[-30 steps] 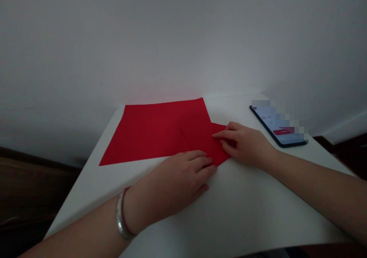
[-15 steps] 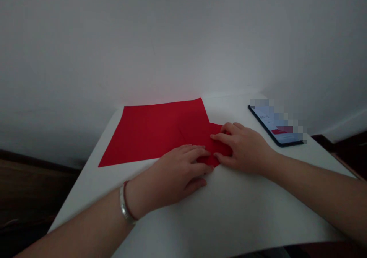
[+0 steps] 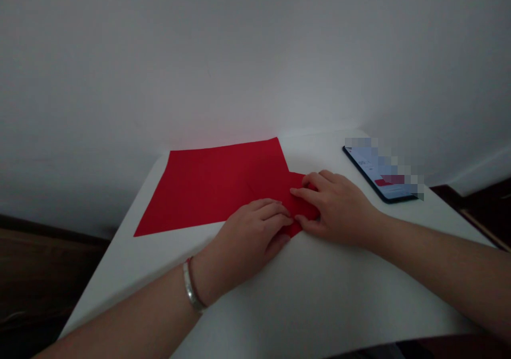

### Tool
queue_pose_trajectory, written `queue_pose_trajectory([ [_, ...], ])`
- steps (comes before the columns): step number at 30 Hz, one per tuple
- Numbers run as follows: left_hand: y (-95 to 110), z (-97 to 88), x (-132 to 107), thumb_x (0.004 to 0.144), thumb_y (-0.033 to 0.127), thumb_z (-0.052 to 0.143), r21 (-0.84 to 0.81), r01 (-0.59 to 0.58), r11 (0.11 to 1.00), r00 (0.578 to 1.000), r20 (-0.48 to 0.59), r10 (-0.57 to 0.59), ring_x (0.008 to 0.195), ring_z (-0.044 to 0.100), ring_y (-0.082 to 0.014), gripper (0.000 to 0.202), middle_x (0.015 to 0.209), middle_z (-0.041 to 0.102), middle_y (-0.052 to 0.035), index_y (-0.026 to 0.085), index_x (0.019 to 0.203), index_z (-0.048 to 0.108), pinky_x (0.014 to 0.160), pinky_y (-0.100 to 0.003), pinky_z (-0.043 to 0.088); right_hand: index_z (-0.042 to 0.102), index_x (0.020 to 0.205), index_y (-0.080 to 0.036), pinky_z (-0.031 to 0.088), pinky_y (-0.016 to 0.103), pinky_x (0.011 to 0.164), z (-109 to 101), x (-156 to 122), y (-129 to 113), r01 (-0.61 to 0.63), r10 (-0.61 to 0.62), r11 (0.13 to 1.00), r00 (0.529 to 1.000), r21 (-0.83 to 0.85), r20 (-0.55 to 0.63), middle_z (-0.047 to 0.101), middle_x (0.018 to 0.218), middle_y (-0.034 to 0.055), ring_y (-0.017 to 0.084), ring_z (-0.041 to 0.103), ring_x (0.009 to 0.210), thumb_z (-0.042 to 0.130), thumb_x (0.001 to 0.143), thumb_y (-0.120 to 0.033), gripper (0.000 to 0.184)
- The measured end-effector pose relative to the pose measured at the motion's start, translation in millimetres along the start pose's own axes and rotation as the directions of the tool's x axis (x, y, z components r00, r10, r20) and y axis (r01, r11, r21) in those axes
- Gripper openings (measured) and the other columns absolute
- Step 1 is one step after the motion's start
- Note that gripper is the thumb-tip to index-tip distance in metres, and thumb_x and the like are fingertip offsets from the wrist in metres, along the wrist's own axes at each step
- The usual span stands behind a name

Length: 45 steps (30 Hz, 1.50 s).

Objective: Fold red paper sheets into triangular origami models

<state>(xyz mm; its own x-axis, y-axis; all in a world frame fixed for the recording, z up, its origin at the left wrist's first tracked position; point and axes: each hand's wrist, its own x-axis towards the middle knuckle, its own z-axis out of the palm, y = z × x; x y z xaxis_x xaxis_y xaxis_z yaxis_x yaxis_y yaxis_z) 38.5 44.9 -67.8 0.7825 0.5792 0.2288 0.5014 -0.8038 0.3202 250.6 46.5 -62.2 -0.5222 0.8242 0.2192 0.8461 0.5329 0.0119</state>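
Squarely over the white, smooth-topped table (image 3: pixel 319 300), we had both forearms reaching inward, one from the lower left and one from the right edge. Our left hand (image 3: pixel 249 236) lay low and palm down, its wrist ringed by a broad silver metal bangle (image 3: pixel 190 287), its fingers close together and sloping onto a smaller red paper piece (image 3: pixel 303 202). Its thumb rested near that piece's lower edge; whether thumb and fingers pinched it, we could not tell. Our right hand (image 3: pixel 339 205) faced it, knuckles raised, thumb and forefinger parted by a modest gap with red showing between them, both tips on the piece, the other fingers curled by its upper edge. The piece met the right end of a large, flat red paper sheet (image 3: pixel 207 189), beside our left hand. Beyond our right hand lay a dark-edged, lit smartphone (image 3: pixel 375 170), partly blurred, untouched.
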Motion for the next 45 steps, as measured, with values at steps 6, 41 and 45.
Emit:
queue_pose_trajectory([
  [6,-5,0.7,1,0.095,0.03,0.046,0.046,0.014,0.999,0.998,0.058,-0.017,0.133,0.039,-0.0225,0.026,0.136,0.055,-0.005,0.018,0.113,0.061,0.11,-0.044,0.035,0.063,0.121,-0.01,0.039,0.046,0.091,0,1,-3,0.038,-0.038,0.999,0.999,0.001,0.008,0.061,0.112,0.0159,0.032,0.05,0.104,0.051,0.084,-0.041,0.05],
  [41,-14,-4.0,10,0.09,0.03,0.051,0.049,0.061,0.997,0.99,0.123,-0.067,0.135,0.036,-0.0163,0.042,0.14,0.051,0.0005,0.02,0.131,0.05,0.114,-0.034,0.031,0.066,0.099,-0.012,0.045,0.036,0.066,-1,-23,-28,0.33,-0.328,0.944,0.943,0.019,-0.054,0.065,0.087,0.0091,0.021,0.057,0.078,0.047,0.091,-0.024,0.024],
  [45,-12,-5.0,10,0.091,0.031,0.05,0.044,0.073,0.996,0.989,0.129,-0.078,0.135,0.036,-0.0168,0.042,0.14,0.051,0.0003,0.021,0.131,0.05,0.114,-0.035,0.031,0.067,0.094,-0.013,0.044,0.036,0.066,-1,-23,-28,0.343,-0.345,0.938,0.938,-0.047,-0.035,0.065,0.086,0.0081,0.02,0.057,0.075,0.049,0.09,-0.022,0.02],
])
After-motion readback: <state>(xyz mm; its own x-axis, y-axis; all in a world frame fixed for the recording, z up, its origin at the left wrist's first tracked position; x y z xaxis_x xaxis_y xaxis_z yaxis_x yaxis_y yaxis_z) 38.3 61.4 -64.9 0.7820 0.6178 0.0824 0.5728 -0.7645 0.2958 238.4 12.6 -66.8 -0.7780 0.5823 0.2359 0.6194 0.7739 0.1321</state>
